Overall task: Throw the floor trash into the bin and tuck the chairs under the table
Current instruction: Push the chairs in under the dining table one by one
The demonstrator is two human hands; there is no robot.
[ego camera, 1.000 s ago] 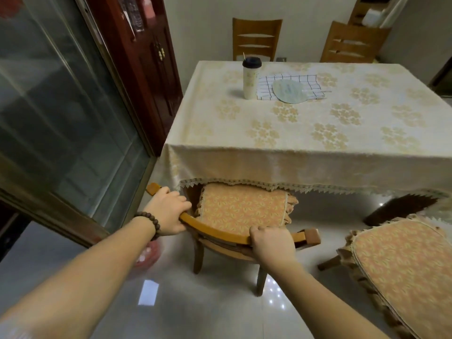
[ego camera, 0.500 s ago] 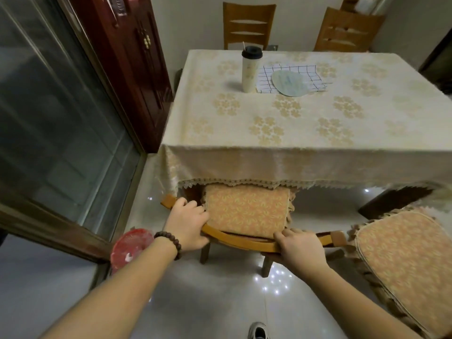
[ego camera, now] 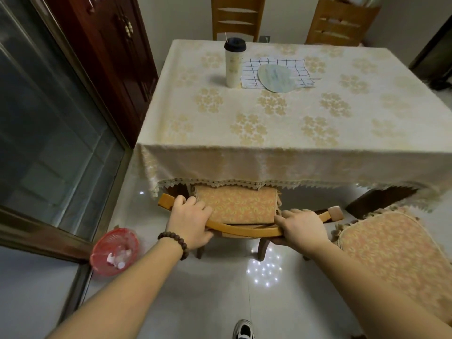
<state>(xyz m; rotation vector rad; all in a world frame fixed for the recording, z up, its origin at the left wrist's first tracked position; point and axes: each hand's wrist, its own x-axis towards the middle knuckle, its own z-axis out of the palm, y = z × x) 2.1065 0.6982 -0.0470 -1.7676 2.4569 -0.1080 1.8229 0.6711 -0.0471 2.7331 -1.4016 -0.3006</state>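
Left hand (ego camera: pixel 189 222): curled round chair (ego camera: pixel 236 211) top rail, L end.
Right hand (ego camera: pixel 302 227): gripping same rail, R end.
Chair: seat partly under table (ego camera: pixel 269 152), just ahead of both hands.
Handling: stiff wood, prob. heavyish; rail = best hold, cushion soft/loose.
Bin (ego camera: pixel 113 250): floor, left of left hand.

Beyond the fingers (ego camera: pixel 193 206) the tabletop (ego camera: pixel 281 123) wears a cream flowered cloth, carrying a lidded cup (ego camera: pixel 234 62), a checked cloth (ego camera: pixel 276 72) and a pale round fan (ego camera: pixel 277 78) lying on it. The glossy floor (ego camera: pixel 220 289) bears a red bin (ego camera: pixel 113 252) — left of the fingers — and the chairs' legs.
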